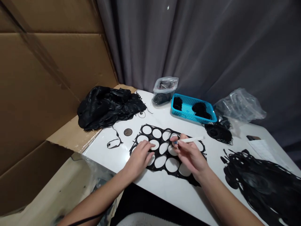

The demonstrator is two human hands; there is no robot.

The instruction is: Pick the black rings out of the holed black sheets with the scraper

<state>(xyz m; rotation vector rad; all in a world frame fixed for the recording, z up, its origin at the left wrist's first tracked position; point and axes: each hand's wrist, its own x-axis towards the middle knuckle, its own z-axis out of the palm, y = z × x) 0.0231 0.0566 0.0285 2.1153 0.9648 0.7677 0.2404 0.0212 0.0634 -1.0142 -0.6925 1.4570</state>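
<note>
A black sheet (156,142) with rows of round cut-outs lies flat on the white table, whose surface shows through the holes. My left hand (139,157) rests on its left part, fingers stretched out and apart. Over its right part, my right hand (188,153) grips a white pen-shaped tool (194,139) with a blue section near the fingers. The tool's working tip is hidden by the fingers. Left of the sheet lie a small dark disc (128,132) and a thin black loop-shaped scrap (114,143).
A blue basket (185,118) holding black pieces stands behind the sheet, next to a clear bag (164,91). Black material is heaped at the left (110,106) and right (261,182). Cardboard (47,94) walls the left side; a grey curtain (199,47) hangs behind.
</note>
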